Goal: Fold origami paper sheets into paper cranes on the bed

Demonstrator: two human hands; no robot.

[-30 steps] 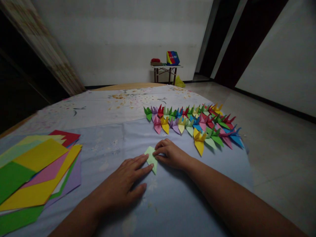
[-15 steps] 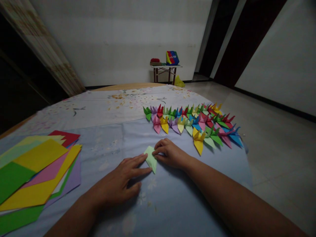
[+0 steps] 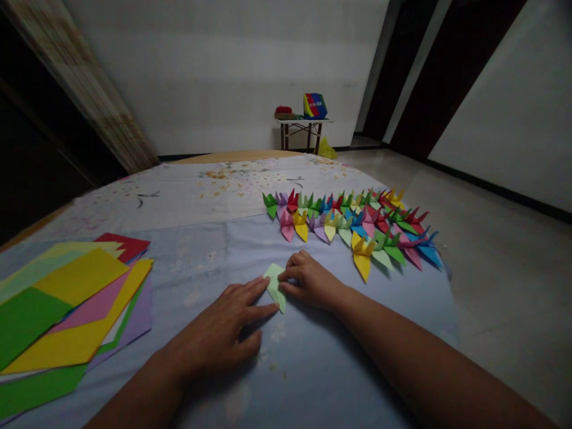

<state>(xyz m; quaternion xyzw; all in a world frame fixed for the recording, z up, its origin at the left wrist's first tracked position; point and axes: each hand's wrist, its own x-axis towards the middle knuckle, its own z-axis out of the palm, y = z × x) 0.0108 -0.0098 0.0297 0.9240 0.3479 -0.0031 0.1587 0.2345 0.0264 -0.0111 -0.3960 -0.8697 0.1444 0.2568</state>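
Observation:
A small folded piece of light green paper [image 3: 273, 283] lies on the pale blue cloth [image 3: 313, 363] in front of me. My left hand [image 3: 223, 328] lies flat on the cloth with fingers stretched out, the fingertips pressing the paper's left edge. My right hand [image 3: 310, 280] has its fingers curled and pinched on the paper's right side. Beyond the right hand lie several folded paper cranes [image 3: 353, 223] in many colours, set in rows.
A fanned stack of coloured paper sheets [image 3: 67, 304] lies at the left. The cloth-covered table ends at the right, above a tiled floor [image 3: 504, 268]. A small table with a coloured box [image 3: 306, 119] stands by the far wall.
Both hands stay on the green paper; the left hand's fingers have shifted slightly along its edge. The view has moved a little.

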